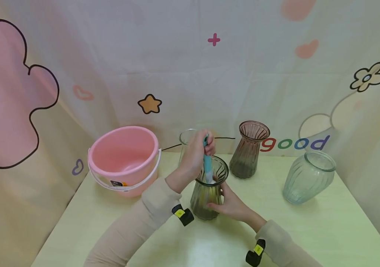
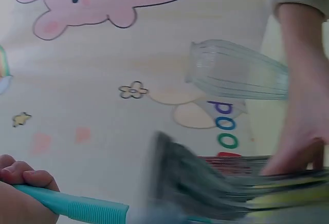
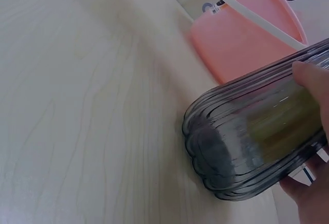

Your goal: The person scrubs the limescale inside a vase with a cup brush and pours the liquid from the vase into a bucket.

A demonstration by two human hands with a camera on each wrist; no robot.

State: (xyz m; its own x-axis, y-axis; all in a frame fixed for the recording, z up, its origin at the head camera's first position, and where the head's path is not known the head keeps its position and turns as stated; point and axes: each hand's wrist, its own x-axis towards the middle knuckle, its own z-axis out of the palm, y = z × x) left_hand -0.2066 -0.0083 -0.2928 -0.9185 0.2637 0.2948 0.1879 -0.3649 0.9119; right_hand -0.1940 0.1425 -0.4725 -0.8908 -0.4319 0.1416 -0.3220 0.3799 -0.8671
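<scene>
A dark grey glass vase (image 1: pixel 206 207) with a flared rim stands upright at the middle of the table. My left hand (image 1: pixel 195 154) grips the ribbed teal handle of a bottle brush (image 1: pixel 207 165) above the vase mouth. Through the glass, the brush's yellowish head shows inside the vase; its exact shape is blurred. Lower down, my right hand (image 1: pixel 231 204) holds the vase by its right side, the thumb across the near face. In the right wrist view the ribbed glass vase (image 3: pixel 221 147) shows its base, with the right hand's fingers (image 3: pixel 311 80) around its body.
On the left stands a pink bucket (image 1: pixel 123 181) with a white handle. A clear glass vase (image 1: pixel 186 138) is partly hidden behind my left hand. Behind to the right stands a brownish-purple vase (image 1: pixel 245 157), and a pale green glass jar (image 1: pixel 306 181) sits farther right. A printed curtain hangs behind.
</scene>
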